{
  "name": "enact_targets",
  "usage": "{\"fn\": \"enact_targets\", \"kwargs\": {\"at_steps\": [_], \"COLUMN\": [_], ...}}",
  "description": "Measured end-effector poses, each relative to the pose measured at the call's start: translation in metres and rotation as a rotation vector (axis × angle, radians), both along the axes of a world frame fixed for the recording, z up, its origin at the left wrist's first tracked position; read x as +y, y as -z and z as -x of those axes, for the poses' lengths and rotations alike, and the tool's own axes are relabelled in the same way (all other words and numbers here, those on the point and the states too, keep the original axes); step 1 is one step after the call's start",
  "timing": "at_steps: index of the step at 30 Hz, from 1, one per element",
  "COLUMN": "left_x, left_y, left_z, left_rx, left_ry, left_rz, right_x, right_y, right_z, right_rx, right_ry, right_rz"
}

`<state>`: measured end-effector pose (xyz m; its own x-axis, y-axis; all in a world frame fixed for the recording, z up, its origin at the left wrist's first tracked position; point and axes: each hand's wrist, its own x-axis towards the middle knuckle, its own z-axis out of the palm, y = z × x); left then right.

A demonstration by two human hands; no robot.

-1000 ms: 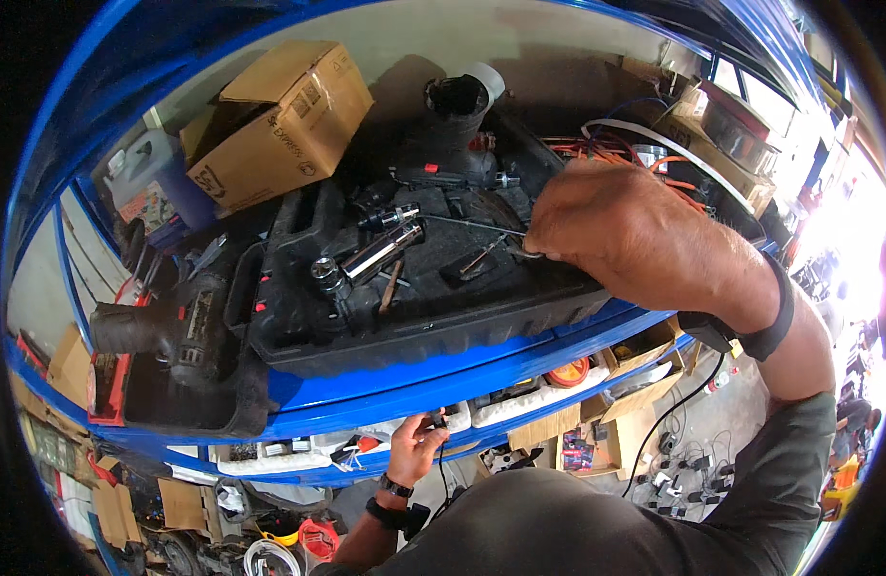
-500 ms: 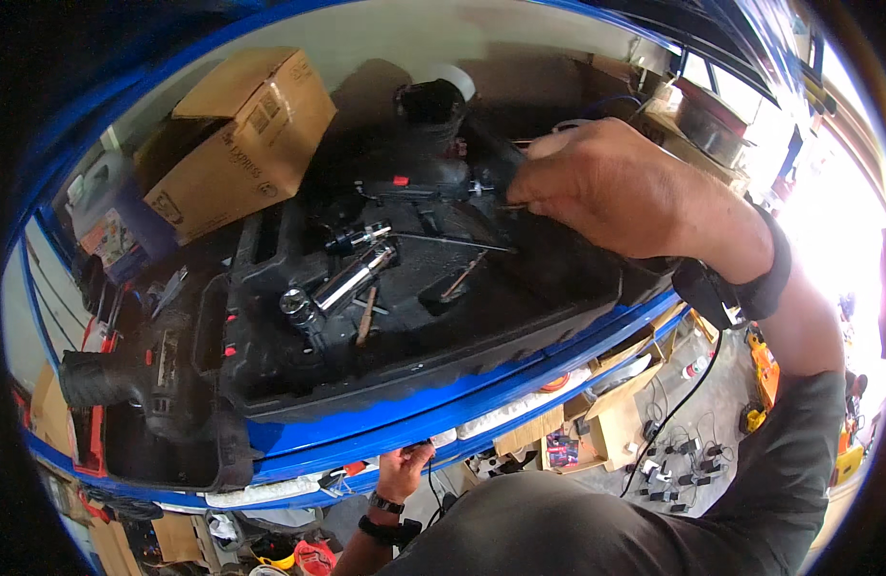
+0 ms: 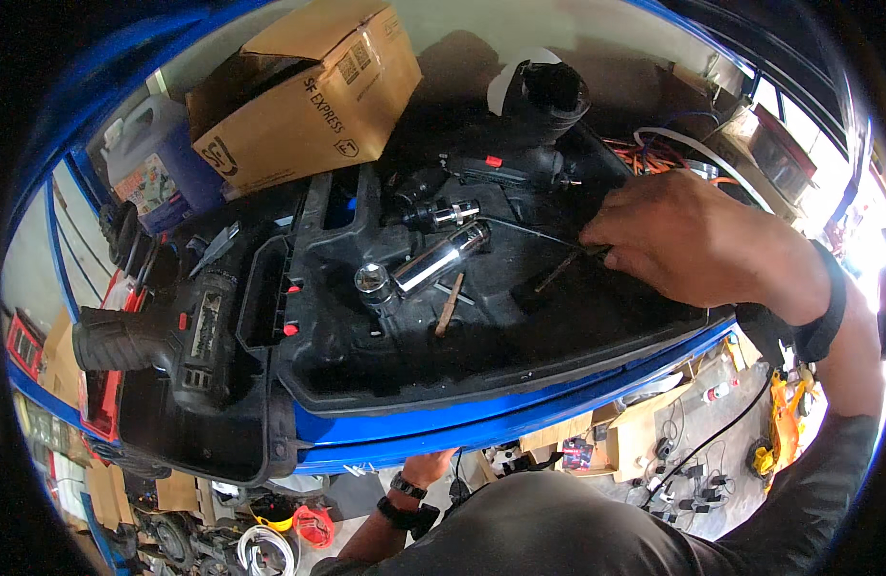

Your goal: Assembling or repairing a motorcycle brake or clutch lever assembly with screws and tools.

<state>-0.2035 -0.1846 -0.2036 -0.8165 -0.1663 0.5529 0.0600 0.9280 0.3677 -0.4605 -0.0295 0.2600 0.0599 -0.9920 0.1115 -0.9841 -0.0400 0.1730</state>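
Observation:
My right hand (image 3: 669,230) is over the right part of the open black tool case (image 3: 520,350), fingers pinched together. Its fingertips meet the right end of a thin metal rod (image 3: 529,231); whether they grip the rod or another small thing is hidden. Below the fingertips lies a thin brown stick (image 3: 556,273). Further left in the case are a long chrome socket (image 3: 441,257), a shorter upright socket (image 3: 371,279) and a brown strip (image 3: 450,305). My left hand (image 3: 429,468) is low at the blue shelf edge (image 3: 501,437), its fingers hidden there.
A black cordless tool (image 3: 505,168) rests at the back of the case, another black tool (image 3: 198,336) at left. Behind stand a cardboard box (image 3: 309,115) and a jug of purple liquid (image 3: 165,178). Orange cables (image 3: 645,158) lie back right. Boxes and chargers (image 3: 693,490) are below.
My right hand has come down and nearer, to the rod's end. My left hand has slipped further behind the shelf edge. The whole view has shifted, with the case now further right.

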Motion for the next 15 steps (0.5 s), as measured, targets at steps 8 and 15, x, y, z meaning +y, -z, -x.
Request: {"fn": "enact_targets", "kwargs": {"at_steps": [8, 15], "left_x": [-0.003, -0.005], "left_y": [0.014, -0.004], "left_z": [-0.006, 0.002], "left_rx": [-0.084, 0.005], "left_ry": [-0.066, -0.014], "left_rz": [0.081, 0.053], "right_x": [0.002, -0.024], "right_y": [-0.031, -0.018], "right_z": [-0.018, -0.039], "right_rx": [-0.049, -0.114], "right_ry": [-0.004, -0.113], "right_rz": [-0.055, -0.094]}}
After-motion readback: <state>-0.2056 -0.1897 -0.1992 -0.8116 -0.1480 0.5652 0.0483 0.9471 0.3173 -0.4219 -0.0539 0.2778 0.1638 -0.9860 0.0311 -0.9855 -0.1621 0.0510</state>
